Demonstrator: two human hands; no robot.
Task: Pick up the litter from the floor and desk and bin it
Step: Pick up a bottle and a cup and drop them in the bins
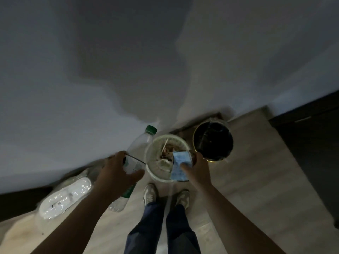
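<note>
Litter fills both hands, maybe to dump it in one go. Left hand [117,169] grips the bottle [139,143]; right hand [199,168] pinches the bowl [156,174] and blue pack [178,159], just beside the bin [225,143].

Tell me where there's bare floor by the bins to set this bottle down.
For the bottle, bare floor lies right of your shoes, between the black bin and the dark cabinet. It is crowded along the wall: the white bin and black bin stand close together, and a plastic-wrapped white bundle fills the left side.
</note>
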